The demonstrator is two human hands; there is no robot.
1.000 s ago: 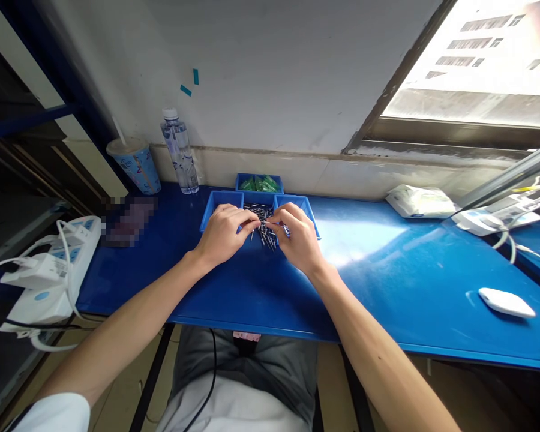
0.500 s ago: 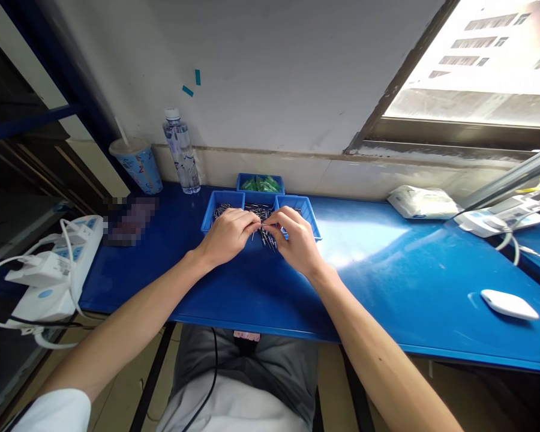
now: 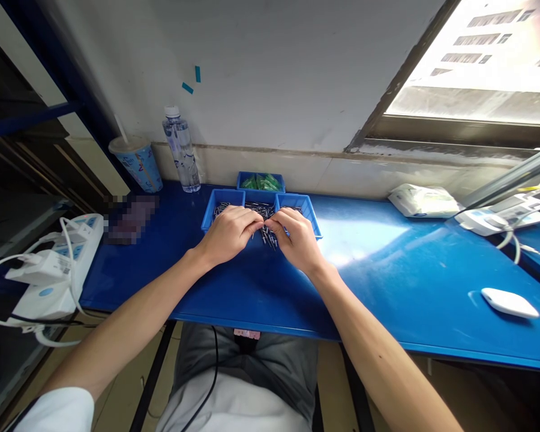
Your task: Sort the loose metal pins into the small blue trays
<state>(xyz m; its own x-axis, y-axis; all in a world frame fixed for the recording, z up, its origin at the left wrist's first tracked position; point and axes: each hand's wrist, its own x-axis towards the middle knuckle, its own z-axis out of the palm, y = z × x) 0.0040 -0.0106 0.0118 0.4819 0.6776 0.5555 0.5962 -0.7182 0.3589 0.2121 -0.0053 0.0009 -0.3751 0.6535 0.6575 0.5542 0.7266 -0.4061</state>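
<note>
My left hand and my right hand meet fingertip to fingertip over the blue trays. Both are pinched closed. Whatever lies between the fingertips is too small and too covered to name. Just beneath them is a pile of thin dark and silver rod-like pieces, partly hidden by the fingers. The left blue tray holds similar slim pieces. Behind my right hand is the right blue tray, its contents mostly covered. A smaller blue tray at the back contains green plastic-looking items.
On the blue table, a water bottle and a patterned cup with a straw stand back left. Power strips with cables lie at left. A white packet and a white mouse-shaped object are at right.
My fingertips have drawn closer together. The thin piece that showed between them earlier is now hidden. The trays and the pile stay in place.
</note>
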